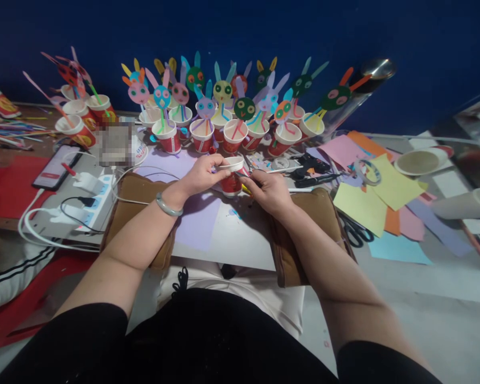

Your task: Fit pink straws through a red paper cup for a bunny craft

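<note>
A red paper cup (231, 185) with a white rim stands upright at the front middle of the table. My left hand (208, 173) is closed on its left side, thumb at the rim. On the cup's right side is my right hand (271, 190), its fingers pinched around a slim dark tool (242, 175) whose tip meets the cup wall; its exact kind is unclear. Something yellow (246, 189) shows under those fingers. Behind the hands stand several finished cups with paper rabbit heads, such as a purple-faced rabbit (205, 108).
Brown cushions (138, 213) lie under both forearms. On the left are a power strip (98, 200) with cables and a phone (58, 166). To the right are black-handled scissors (357, 230), a tape roll (368, 172), coloured paper (360, 205) and black tools (318, 178).
</note>
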`<control>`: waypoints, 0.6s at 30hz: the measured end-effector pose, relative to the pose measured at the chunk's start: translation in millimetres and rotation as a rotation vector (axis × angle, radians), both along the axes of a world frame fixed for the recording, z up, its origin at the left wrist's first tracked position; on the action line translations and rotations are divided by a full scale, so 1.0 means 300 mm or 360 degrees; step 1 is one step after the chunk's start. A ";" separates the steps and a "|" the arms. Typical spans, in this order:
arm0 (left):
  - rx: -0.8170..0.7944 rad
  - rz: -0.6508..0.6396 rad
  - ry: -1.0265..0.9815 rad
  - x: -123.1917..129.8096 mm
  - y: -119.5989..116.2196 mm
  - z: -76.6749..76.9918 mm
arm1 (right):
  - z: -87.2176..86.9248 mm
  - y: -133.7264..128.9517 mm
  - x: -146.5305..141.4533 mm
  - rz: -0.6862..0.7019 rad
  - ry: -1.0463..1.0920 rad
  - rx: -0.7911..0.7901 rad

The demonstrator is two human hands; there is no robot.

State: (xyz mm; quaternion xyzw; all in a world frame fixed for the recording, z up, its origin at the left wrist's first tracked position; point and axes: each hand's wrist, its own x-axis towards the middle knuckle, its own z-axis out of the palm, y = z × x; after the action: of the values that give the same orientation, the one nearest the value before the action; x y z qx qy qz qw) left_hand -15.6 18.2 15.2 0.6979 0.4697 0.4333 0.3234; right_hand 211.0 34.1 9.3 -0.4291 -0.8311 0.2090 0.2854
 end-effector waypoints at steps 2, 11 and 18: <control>-0.0013 -0.0004 -0.0030 0.002 -0.001 0.004 | -0.001 0.002 0.002 0.0002 -0.0011 0.0020; -0.0197 -0.0022 -0.0260 -0.006 0.001 0.020 | -0.006 0.009 0.025 -0.0118 -0.0064 0.0405; -0.0273 -0.0089 -0.0323 -0.003 -0.010 0.035 | -0.011 -0.002 0.025 -0.0153 -0.0396 0.0675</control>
State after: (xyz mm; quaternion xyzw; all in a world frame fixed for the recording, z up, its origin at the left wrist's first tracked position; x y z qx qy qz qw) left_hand -16.5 15.3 25.7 0.6331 0.4503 0.4506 0.4397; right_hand 218.6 33.5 6.0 -0.4212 -0.8637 -0.0384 0.2741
